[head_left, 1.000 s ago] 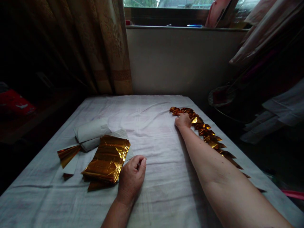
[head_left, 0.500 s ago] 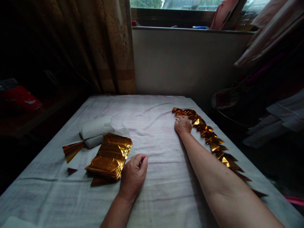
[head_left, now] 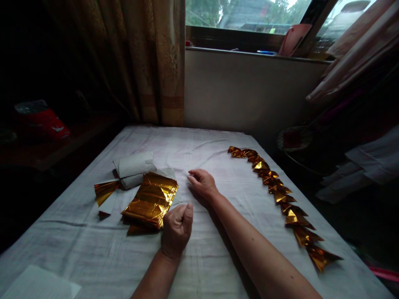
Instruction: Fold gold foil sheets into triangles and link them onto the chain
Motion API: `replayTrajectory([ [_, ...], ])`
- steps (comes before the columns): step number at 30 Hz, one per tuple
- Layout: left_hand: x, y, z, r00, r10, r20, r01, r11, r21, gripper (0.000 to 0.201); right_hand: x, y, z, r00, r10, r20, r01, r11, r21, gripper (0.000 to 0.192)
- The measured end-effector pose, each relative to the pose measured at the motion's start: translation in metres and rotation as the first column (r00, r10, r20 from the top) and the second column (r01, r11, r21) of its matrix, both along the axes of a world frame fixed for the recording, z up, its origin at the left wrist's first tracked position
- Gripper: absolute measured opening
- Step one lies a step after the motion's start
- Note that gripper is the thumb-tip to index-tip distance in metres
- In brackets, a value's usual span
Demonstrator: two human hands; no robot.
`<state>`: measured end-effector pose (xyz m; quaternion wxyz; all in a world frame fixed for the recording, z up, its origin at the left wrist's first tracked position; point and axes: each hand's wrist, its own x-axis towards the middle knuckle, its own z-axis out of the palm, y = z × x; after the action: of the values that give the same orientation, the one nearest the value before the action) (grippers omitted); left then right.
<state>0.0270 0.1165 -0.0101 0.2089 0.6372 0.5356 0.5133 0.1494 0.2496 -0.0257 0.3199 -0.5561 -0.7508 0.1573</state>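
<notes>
My left hand (head_left: 177, 227) is closed in a fist, thumb on top, at the right edge of a stack of gold foil paper sheets (head_left: 151, 201). Nothing shows in its fingers. My right hand (head_left: 204, 182) is over the cloth, right of the stack, with thumb and forefinger apart and no object between them. A curved row of folded gold foil pieces (head_left: 280, 199) runs down the right side of the bed-like surface, overlapping one another. Behind the stack lies a rolled or folded pale paper (head_left: 135, 166), with a fanned gold foil piece (head_left: 106, 191) to its left.
A white cloth (head_left: 199, 257) with creases covers the surface. A pale sheet (head_left: 40, 284) lies at the front left corner. Beyond are a patterned curtain (head_left: 170, 74), a window sill with a pink container (head_left: 294, 39), and hanging clothes (head_left: 368, 54) at the right. A red bag (head_left: 46, 124) sits at left.
My right hand has left the far end of the gold row and moved left toward the stack. My left hand stays beside the stack, its thumb now raised. The view has tilted up slightly.
</notes>
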Motion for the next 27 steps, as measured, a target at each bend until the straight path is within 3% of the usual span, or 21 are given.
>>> replayTrajectory([
  [3,-0.001,-0.003,0.004,1.000,0.027,0.009,-0.027,1.000,0.008,0.049,-0.030,-0.008,0.003,0.994,0.106,-0.019,-0.106,0.994,-0.003,0.021],
  [7,-0.003,-0.003,0.005,0.996,0.076,0.042,-0.077,0.997,0.019,0.051,-0.052,-0.009,0.007,0.989,0.149,-0.009,-0.150,0.987,-0.054,0.029],
  [10,-0.003,-0.002,0.003,0.995,0.080,0.064,-0.084,0.995,0.057,0.050,-0.060,-0.008,0.010,0.989,0.143,-0.029,-0.145,0.983,-0.113,0.016],
  [13,-0.002,-0.001,0.003,0.992,0.096,0.086,-0.101,0.993,0.058,0.050,-0.064,-0.007,0.013,0.991,0.115,-0.061,-0.123,0.980,-0.154,0.004],
  [23,-0.002,0.000,0.008,0.991,0.096,0.098,-0.101,0.994,0.044,0.051,-0.061,-0.004,0.009,0.962,0.133,-0.237,-0.183,0.962,-0.202,0.022],
  [27,-0.002,0.000,0.007,0.993,0.093,0.075,-0.098,0.993,0.059,0.049,-0.056,-0.001,0.004,0.920,0.068,-0.387,-0.148,0.972,-0.182,0.023],
])
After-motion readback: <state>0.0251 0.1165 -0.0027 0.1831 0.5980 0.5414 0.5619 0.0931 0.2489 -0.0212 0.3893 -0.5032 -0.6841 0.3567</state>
